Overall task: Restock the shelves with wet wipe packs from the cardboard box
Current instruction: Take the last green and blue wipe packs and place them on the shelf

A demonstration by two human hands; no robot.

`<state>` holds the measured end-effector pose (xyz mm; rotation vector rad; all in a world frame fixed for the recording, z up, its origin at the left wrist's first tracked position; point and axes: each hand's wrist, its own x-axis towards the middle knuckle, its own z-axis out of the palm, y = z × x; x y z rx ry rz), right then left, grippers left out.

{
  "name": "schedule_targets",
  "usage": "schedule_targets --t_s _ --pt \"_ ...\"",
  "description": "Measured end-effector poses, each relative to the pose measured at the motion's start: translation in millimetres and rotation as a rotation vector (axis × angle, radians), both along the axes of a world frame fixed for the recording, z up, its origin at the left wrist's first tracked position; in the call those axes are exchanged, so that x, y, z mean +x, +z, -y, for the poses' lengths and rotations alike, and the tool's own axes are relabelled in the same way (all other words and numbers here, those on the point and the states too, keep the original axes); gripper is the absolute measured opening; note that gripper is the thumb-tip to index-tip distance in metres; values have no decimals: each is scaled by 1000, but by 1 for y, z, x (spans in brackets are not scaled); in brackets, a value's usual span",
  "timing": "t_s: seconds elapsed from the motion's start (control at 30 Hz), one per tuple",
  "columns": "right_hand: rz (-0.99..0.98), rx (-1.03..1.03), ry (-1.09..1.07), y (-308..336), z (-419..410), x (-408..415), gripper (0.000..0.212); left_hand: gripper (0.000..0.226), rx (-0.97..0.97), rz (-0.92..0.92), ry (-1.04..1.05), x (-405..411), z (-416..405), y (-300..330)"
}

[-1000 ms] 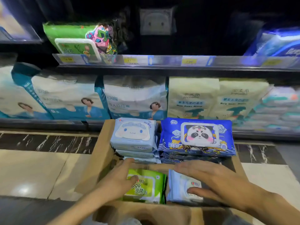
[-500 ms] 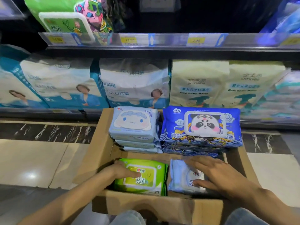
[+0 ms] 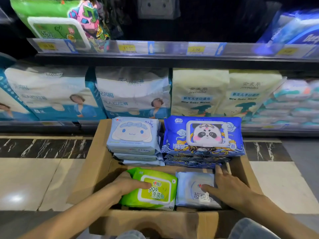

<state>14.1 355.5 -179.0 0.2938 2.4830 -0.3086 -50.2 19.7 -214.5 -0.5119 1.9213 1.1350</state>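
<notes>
While the left hand [image 3: 126, 186] curls around the soft green pack [image 3: 152, 191] with its rounded lid, the right hand [image 3: 226, 186] lies half open, fingers spread, on the smooth pale blue pack [image 3: 193, 188], both inside the brown cardboard box [image 3: 96, 163].

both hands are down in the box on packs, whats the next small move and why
Probably close the left hand on the green pack and lift it out of the cardboard box. Its thumb lies on the lid and its fingers are tucked behind the far edge, so the grip looks nearly made. The right hand only rests flat on the pale blue pack.
</notes>
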Motion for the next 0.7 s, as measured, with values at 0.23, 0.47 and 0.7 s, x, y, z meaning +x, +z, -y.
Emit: schedule_targets --t_s 0.23,0.47,0.7 --pt "34 -23 -80 -2 4 -5 86 103 -86 -446 -145 15 11 49" --pt "68 -88 -212 -20 15 -19 79 93 -7 -618 9 36 26 100" --pt "7 -569 -521 -56 -4 -14 31 51 86 -585 127 52 22 125"
